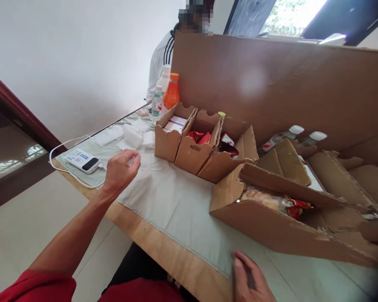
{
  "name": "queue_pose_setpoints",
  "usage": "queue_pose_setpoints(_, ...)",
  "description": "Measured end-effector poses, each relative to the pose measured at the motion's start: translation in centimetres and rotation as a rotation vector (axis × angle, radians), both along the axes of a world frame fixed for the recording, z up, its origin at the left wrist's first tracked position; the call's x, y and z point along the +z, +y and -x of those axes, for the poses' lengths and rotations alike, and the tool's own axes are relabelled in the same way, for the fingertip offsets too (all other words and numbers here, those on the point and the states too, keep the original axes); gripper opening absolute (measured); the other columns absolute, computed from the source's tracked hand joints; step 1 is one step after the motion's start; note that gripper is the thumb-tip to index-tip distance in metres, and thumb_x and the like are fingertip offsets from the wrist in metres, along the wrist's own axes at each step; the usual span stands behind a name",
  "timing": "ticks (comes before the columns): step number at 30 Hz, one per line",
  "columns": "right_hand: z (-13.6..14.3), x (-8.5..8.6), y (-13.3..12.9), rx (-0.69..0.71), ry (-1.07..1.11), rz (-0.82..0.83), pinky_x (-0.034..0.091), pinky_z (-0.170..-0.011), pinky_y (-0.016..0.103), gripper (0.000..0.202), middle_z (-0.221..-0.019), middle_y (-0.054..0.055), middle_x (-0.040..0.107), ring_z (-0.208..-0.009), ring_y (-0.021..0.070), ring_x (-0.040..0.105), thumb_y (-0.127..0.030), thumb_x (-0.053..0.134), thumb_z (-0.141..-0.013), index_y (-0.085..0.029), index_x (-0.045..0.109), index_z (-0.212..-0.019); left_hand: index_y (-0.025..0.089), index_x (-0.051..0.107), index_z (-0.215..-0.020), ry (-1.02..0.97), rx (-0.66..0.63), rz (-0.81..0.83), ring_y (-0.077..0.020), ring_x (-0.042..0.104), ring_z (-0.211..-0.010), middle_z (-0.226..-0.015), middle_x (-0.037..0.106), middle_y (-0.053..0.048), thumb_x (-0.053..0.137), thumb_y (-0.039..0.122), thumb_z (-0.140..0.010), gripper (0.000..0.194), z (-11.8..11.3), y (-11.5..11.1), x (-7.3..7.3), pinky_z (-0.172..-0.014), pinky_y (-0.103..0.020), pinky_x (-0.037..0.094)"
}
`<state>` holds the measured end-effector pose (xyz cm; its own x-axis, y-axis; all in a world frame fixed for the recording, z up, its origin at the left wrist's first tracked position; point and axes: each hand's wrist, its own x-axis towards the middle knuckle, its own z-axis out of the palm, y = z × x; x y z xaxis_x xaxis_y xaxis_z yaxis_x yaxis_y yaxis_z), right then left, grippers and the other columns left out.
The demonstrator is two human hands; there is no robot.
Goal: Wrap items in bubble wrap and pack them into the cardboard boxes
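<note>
My left hand (pixel 121 170) is raised over the left part of the table, its fingers curled in toward the thumb. A small pale patch shows between thumb and fingers; whether it is a held thing or the cloth behind, I cannot make out. Nearest to this hand are a white power bank (pixel 82 160) with a plugged-in white cable (pixel 58 169) and several crumpled white tissues (pixel 132 135). At the table's front edge is my right hand (pixel 252 281), thumb and fingers apart, with nothing visible in it. Beyond it stands a long cardboard box (pixel 264 226) holding packaged food (pixel 264 198).
Cardboard bins (pixel 193 154) hold cartons and red packets. An orange bottle (pixel 171 93) and clear bottles (pixel 156 105) stand at the back left. More bottles (pixel 279 138) lean behind the bins. A tall cardboard panel (pixel 255 79) closes the back; a person (pixel 159 58) sits behind it.
</note>
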<state>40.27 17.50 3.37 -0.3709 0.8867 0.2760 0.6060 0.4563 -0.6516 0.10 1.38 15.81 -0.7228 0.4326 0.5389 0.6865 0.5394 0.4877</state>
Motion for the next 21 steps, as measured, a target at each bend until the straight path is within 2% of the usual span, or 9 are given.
queue_pose_setpoints(3, 3.2, 1.4, -3.8, 0.330, 0.129, 0.003, 0.059, -0.093, 0.042, 0.037, -0.119, 0.011, 0.075, -0.107, 0.0277, 0.072, -0.044, 0.060, -0.092, -0.021, 0.071, -0.119, 0.021, 0.073, -0.089, 0.013, -0.125, -0.023, -0.0203, 0.073, -0.081, -0.091, 0.079, -0.004, 0.055, 0.032, -0.091, 0.021, -4.9, -0.5, 0.7, -0.076, -0.030, 0.054)
queue_pose_setpoints(5, 5.1, 3.1, -6.1, 0.474, 0.153, 0.072, 0.056, -0.100, 0.044, 0.056, -0.138, 0.014, 0.066, -0.121, 0.0289, 0.066, -0.040, 0.063, -0.091, -0.021, 0.055, -0.143, 0.021, 0.072, -0.089, 0.012, -0.196, 0.012, -0.0201, 0.073, -0.082, -0.092, 0.078, -0.004, 0.056, 0.032, -0.093, 0.020, -8.0, -0.1, 0.7, -0.076, -0.030, 0.054)
queue_pose_setpoints(8, 7.0, 5.5, -7.6, 0.475, 0.168, 0.120, 0.050, -0.108, 0.051, 0.085, -0.157, 0.016, 0.046, -0.138, 0.0326, 0.052, -0.038, 0.068, -0.087, -0.023, 0.027, -0.160, 0.020, 0.071, -0.090, -0.003, -0.354, 0.093, -0.0191, 0.073, -0.080, -0.094, 0.077, -0.004, 0.054, 0.031, -0.096, 0.021, -12.5, 0.7, 0.7, -0.074, -0.029, 0.054)
queue_pose_setpoints(9, 7.4, 6.0, -7.5, 0.442, 0.172, 0.105, 0.047, -0.110, 0.053, 0.088, -0.159, 0.016, 0.043, -0.142, 0.0333, 0.048, -0.037, 0.068, -0.086, -0.023, 0.025, -0.161, 0.021, 0.071, -0.090, -0.025, -0.437, 0.113, -0.0181, 0.072, -0.078, -0.094, 0.077, -0.004, 0.054, 0.030, -0.096, 0.020, -13.7, 0.8, 1.0, -0.072, -0.028, 0.054)
queue_pose_setpoints(11, 7.3, 6.5, -6.3, 0.399, 0.159, 0.069, 0.045, -0.111, 0.053, 0.075, -0.154, 0.015, 0.051, -0.139, 0.0327, 0.051, -0.032, 0.065, -0.088, -0.021, 0.037, -0.156, 0.022, 0.071, -0.089, -0.117, -0.626, 0.141, -0.0157, 0.071, -0.074, -0.091, 0.077, -0.002, 0.054, 0.029, -0.096, 0.019, -15.7, 0.9, 1.9, -0.068, -0.026, 0.053)
queue_pose_setpoints(14, 5.1, 6.5, -3.9, 0.425, 0.102, 0.107, 0.049, -0.101, 0.047, 0.035, -0.117, 0.010, 0.075, -0.111, 0.0278, 0.068, -0.024, 0.056, -0.090, -0.023, 0.069, -0.122, 0.023, 0.071, -0.084, -0.304, -0.775, 0.142, -0.0151, 0.070, -0.073, -0.086, 0.076, -0.001, 0.059, 0.032, -0.094, 0.018, -16.5, 0.3, 3.6, -0.065, -0.023, 0.052)
queue_pose_setpoints(17, 1.1, 6.8, -2.1, 0.425, 0.134, 0.297, 0.053, -0.087, 0.038, 0.021, -0.092, 0.005, 0.078, -0.088, 0.0229, 0.071, -0.030, 0.055, -0.092, -0.024, 0.075, -0.096, 0.023, 0.071, -0.078, -0.491, -0.755, 0.151, -0.0167, 0.069, -0.070, -0.079, 0.074, -0.002, 0.063, 0.040, -0.090, 0.021, -15.3, -0.1, 4.0, -0.061, -0.024, 0.053)
queue_pose_setpoints(19, -1.6, 7.3, -1.3, 0.399, 0.188, 0.446, 0.053, -0.077, 0.032, 0.023, -0.088, 0.003, 0.077, -0.082, 0.0209, 0.070, -0.038, 0.058, -0.092, -0.022, 0.075, -0.091, 0.022, 0.070, -0.083, -0.659, -0.762, 0.180, -0.0162, 0.067, -0.065, -0.072, 0.070, -0.001, 0.064, 0.042, -0.087, 0.021, -14.3, 0.5, 2.8, -0.058, -0.025, 0.052)
queue_pose_setpoints(21, -3.4, 7.6, -0.6, 0.352, 0.207, 0.535, 0.052, -0.071, 0.029, 0.025, -0.086, 0.003, 0.075, -0.079, 0.0195, 0.069, -0.041, 0.059, -0.090, -0.021, 0.073, -0.090, 0.021, 0.069, -0.095, -0.800, -0.778, 0.206, -0.0156, 0.065, -0.062, -0.068, 0.066, 0.001, 0.063, 0.042, -0.085, 0.024, -13.9, 1.9, 0.6, -0.058, -0.026, 0.052)
